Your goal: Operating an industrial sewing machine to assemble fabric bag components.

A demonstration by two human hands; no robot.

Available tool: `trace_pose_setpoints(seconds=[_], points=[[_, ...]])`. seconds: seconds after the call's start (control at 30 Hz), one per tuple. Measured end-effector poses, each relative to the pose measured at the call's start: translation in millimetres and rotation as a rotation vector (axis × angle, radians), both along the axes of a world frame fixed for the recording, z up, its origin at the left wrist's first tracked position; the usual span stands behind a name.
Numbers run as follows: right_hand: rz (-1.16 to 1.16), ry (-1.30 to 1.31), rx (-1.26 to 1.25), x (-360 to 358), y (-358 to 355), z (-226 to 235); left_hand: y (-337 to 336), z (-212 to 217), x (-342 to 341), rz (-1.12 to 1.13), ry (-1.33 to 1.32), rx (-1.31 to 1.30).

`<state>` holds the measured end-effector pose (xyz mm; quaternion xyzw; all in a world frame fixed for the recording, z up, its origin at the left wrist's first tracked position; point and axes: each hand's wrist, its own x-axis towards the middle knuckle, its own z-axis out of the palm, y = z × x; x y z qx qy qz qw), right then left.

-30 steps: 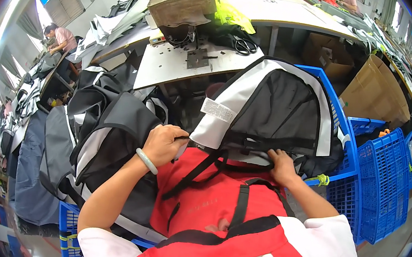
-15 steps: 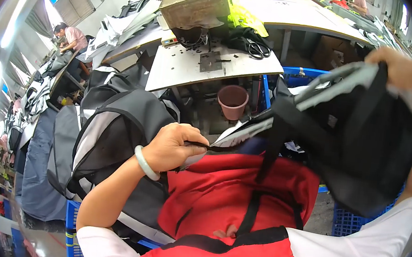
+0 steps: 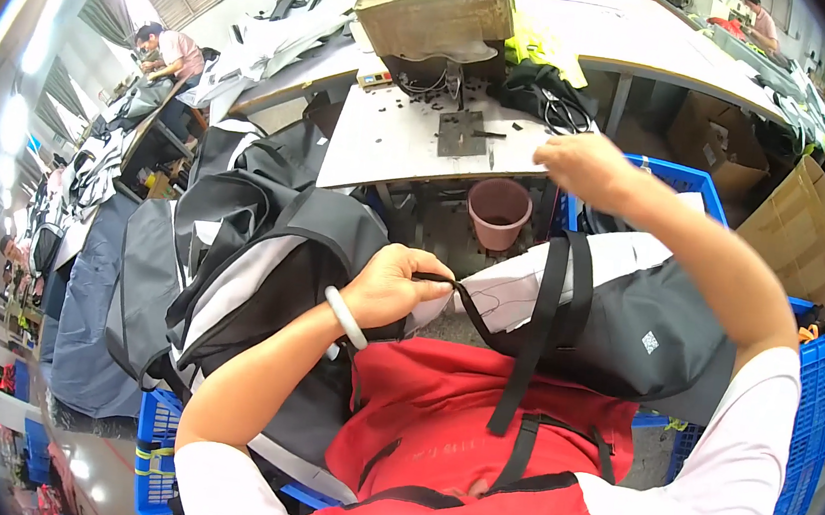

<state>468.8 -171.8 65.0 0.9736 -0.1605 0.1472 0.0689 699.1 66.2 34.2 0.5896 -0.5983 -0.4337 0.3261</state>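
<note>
My left hand [image 3: 394, 288], with a pale bangle at its wrist, is closed on a black strap [image 3: 472, 309] of a dark bag. The bag [image 3: 641, 327] lies across my red apron [image 3: 476, 415], its pale inner side facing up and two wide black straps hanging over it. A small white patch marks its dark panel. Over the front right corner of the white table, my right hand [image 3: 588, 170] has its fingers drawn together; whatever they hold is too small to make out. Black-handled scissors [image 3: 563, 118] lie just beyond that hand.
A boxy machine [image 3: 433, 18] stands on the white table [image 3: 374, 143], strewn with black scraps. Below is a pink bucket [image 3: 499, 213]. Grey and black bags [image 3: 264, 232] pile up at left. Blue crates [image 3: 812, 430] and cardboard [image 3: 807, 234] stand at right; people work farther off.
The bag has come down from the raised right side onto my lap. My right hand has let go of it and moved left to the table corner. My left hand keeps its grip.
</note>
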Motion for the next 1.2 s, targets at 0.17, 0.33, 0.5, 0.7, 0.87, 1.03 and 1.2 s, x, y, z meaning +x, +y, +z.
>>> trace_pose_setpoints(seconds=[0.17,0.33,0.5,0.7,0.87,1.03,1.2], points=[[0.144,-0.365,0.139,13,127,-27,-32,-18,16,0.05,0.023,0.05],[-0.171,-0.479,0.27,33,157,-101,-49,-18,21,0.086,0.041,0.037],[-0.285,-0.452,0.23,50,147,-115,-56,-22,27,0.075,0.039,0.009],[-0.046,-0.387,1.046,40,89,-98,-63,-27,31,0.088,0.095,-0.006],[0.104,-0.394,1.195,54,38,-36,-98,14,41,0.23,0.248,-0.145],[0.055,-0.402,1.188,82,-23,-8,-162,21,60,0.343,0.359,-0.143],[0.002,-0.44,1.385,92,-74,-33,-218,0,65,0.388,0.364,-0.147]])
